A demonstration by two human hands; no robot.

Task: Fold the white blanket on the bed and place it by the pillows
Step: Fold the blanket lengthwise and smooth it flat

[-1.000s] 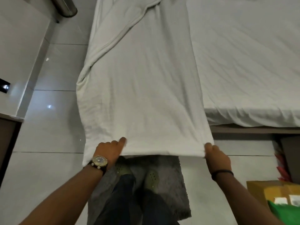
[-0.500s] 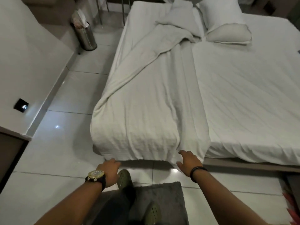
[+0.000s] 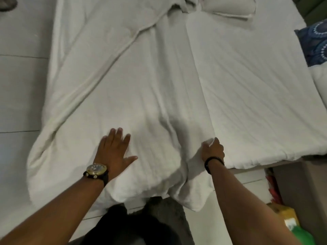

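Observation:
The white blanket (image 3: 134,89) lies in a long strip down the left half of the bed (image 3: 256,89), its near end hanging over the foot. My left hand (image 3: 115,149), with a watch on the wrist, presses flat on the blanket near the foot, fingers spread. My right hand (image 3: 213,149) grips the blanket's right edge, with fabric bunched between its fingers. A white pillow (image 3: 230,6) lies at the head of the bed, top centre, beside the blanket's crumpled far end.
A blue patterned cushion (image 3: 313,43) sits at the bed's right edge. Pale floor tiles (image 3: 19,85) run along the left. A grey mat (image 3: 169,218) lies under my feet. Yellow and green items (image 3: 292,225) stand on the floor at lower right.
I let the blanket's end drop over the foot of the bed, then leaned in. My left hand now presses flat on the blanket and my right hand has taken hold of its right edge.

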